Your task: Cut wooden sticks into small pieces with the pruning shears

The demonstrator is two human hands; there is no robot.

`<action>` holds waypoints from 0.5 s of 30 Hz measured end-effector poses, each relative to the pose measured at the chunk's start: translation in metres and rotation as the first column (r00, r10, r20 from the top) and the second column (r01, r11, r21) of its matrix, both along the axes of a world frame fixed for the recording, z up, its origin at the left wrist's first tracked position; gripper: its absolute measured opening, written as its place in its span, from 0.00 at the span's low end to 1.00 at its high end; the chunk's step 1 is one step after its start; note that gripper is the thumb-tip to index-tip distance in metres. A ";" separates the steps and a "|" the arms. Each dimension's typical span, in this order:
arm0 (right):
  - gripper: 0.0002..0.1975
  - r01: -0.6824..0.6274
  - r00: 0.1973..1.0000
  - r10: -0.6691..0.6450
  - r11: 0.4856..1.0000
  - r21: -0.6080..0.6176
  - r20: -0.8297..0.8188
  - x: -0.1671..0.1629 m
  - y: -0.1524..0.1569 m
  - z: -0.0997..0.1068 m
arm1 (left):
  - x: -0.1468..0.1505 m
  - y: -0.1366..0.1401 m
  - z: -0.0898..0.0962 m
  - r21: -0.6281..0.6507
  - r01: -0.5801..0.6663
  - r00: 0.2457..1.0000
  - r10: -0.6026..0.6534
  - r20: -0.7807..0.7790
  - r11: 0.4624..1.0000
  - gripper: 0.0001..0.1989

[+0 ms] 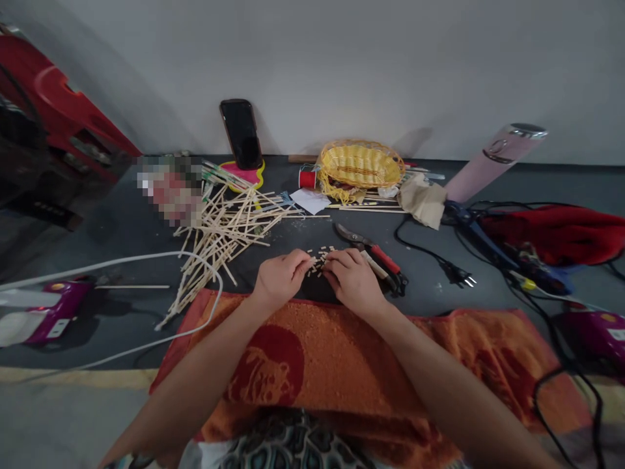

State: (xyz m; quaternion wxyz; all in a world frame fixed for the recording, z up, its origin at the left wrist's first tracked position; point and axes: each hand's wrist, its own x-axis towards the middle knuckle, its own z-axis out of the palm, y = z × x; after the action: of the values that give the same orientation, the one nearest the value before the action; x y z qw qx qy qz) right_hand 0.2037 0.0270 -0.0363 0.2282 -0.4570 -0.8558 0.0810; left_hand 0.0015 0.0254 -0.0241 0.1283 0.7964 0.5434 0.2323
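Small cut wooden stick pieces (319, 256) lie in a loose heap on the dark table between my two hands. My left hand (280, 277) is at the heap's left edge, thumb and fingertips pinched together; a pale stick piece seems to show at the tips. On the right side, my right hand (355, 280) has its fingers curled together at the pieces, and whatever they hold is hidden. Beside that hand lie pruning shears (385, 258) with red handle grips, blades pointing to the upper left. A tangled pile of long thin wooden sticks (222, 234) spreads to the left.
An orange towel (332, 352) covers the table's front edge under my forearms. Behind are a propped phone (241, 133), a yellow basket (361, 164) and a red thread spool (307, 179). A pink flask (495, 163), a black plug (459, 277) and cables lie right; a white cable (217, 280) crosses left.
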 end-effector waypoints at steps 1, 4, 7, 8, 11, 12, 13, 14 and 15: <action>0.09 0.000 1.000 0.000 1.000 0.003 -0.022 0.001 0.001 0.000 | -0.001 0.000 -0.003 0.005 0.002 1.000 -0.002 -0.016 1.000 0.12; 0.09 0.014 0.992 -0.014 1.000 -0.001 -0.123 0.006 0.001 0.003 | -0.003 0.001 -0.011 0.022 0.024 0.998 -0.023 -0.062 0.999 0.13; 0.08 0.009 0.974 -0.020 0.999 -0.051 -0.224 0.009 -0.003 0.006 | -0.002 0.001 -0.013 0.024 0.055 0.996 -0.053 -0.078 0.998 0.13; 0.08 0.001 0.969 -0.018 0.998 -0.069 -0.246 0.010 -0.004 0.006 | -0.002 0.000 -0.013 0.020 0.065 0.996 -0.063 -0.070 0.998 0.13; 0.08 -0.012 0.966 -0.013 0.995 -0.094 -0.257 0.011 -0.007 0.006 | -0.002 -0.002 -0.012 0.007 0.086 0.996 -0.086 -0.019 0.996 0.11; 0.07 -0.010 0.967 -0.015 0.995 -0.097 -0.254 0.011 -0.008 0.005 | -0.002 -0.003 -0.010 0.009 0.088 0.996 -0.088 0.001 0.996 0.11; 0.08 -0.008 0.966 -0.018 0.995 -0.101 -0.259 0.011 -0.008 0.005 | -0.003 -0.004 -0.009 0.015 0.090 0.996 -0.091 0.018 0.996 0.10; 0.08 -0.011 0.962 -0.019 0.994 -0.109 -0.273 0.010 -0.008 0.006 | -0.003 -0.005 -0.008 0.025 0.091 0.995 -0.092 0.032 0.996 0.10; 0.08 -0.022 0.953 -0.017 0.992 -0.125 -0.301 0.009 -0.009 0.006 | -0.003 -0.005 -0.007 0.037 0.092 0.995 -0.094 0.045 0.995 0.09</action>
State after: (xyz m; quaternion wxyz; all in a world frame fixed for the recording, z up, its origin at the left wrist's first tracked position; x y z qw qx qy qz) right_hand 0.2131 0.0178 -0.0301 0.3265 -0.4519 -0.8046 0.2043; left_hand -0.0013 0.0199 -0.0308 0.1377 0.8173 0.4985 0.2542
